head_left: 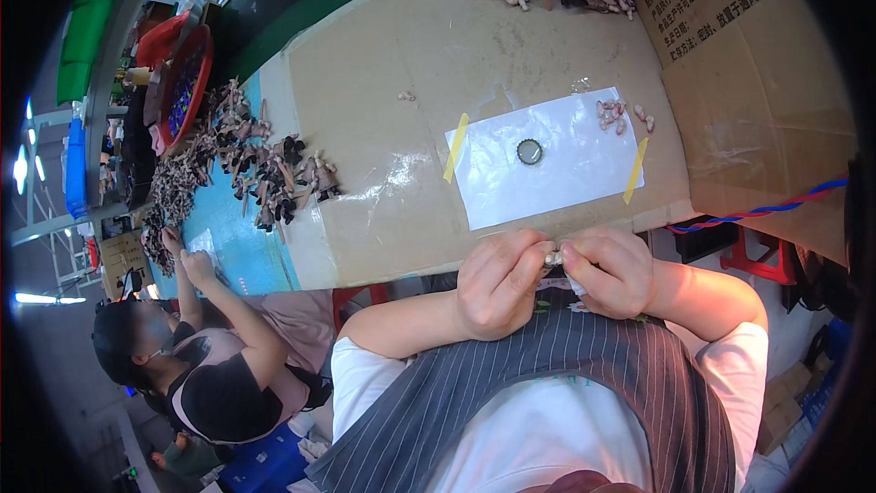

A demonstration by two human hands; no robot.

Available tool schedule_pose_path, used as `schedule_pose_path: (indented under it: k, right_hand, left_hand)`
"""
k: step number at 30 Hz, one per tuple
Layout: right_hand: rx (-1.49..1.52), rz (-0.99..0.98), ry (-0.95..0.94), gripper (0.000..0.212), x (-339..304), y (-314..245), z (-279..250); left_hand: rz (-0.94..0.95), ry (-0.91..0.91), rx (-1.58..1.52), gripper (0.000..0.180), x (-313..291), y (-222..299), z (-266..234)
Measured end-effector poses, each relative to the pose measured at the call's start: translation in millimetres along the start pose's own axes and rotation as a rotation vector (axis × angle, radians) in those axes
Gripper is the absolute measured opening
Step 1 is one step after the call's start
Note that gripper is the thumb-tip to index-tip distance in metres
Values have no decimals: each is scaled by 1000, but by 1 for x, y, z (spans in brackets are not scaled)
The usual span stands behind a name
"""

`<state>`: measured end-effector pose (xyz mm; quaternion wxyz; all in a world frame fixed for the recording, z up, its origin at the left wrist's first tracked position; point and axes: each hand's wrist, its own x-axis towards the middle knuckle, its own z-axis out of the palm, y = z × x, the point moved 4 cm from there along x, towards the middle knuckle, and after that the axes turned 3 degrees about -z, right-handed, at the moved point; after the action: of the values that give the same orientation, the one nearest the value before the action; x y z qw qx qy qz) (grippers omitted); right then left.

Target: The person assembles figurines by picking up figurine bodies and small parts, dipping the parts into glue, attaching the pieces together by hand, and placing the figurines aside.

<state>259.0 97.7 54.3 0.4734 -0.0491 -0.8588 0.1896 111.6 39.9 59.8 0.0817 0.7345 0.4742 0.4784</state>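
Striped apron (620, 351) before front edge of tabletop (383, 242).
At this edge, left hand (498, 283) and right hand (610, 272) clamp fingertips on one small pale piece (553, 258).

Left grip (502, 283) and right grip (610, 272) pinching small pale piece (553, 258), bottle cap (530, 152) on white sheet (497, 196)

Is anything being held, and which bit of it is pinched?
Yes, a pale piece, pinched on its left by the left grip and on its right by the right grip. It's too small to tell which parts those are.
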Motion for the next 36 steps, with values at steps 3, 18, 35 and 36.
schedule_pose_path:
  k: [3, 18, 35, 36]
  right_hand:
    - [25, -11, -19, 26, -1, -2, 0]
    - [1245, 1184, 32, 43, -21, 24, 26]
    - [950, 1207, -16, 30, -30, 34, 30]
    - [742, 1112, 137, 29, -29, 45, 19]
  left_hand:
    - [-4, -3, 0, 27, -1, 1, 0]
    - [218, 26, -74, 32, -3, -22, -7]
    - [-28, -106, 52, 34, 1, -32, -20]
    - [-102, -100, 162, 33, 8, -41, -34]
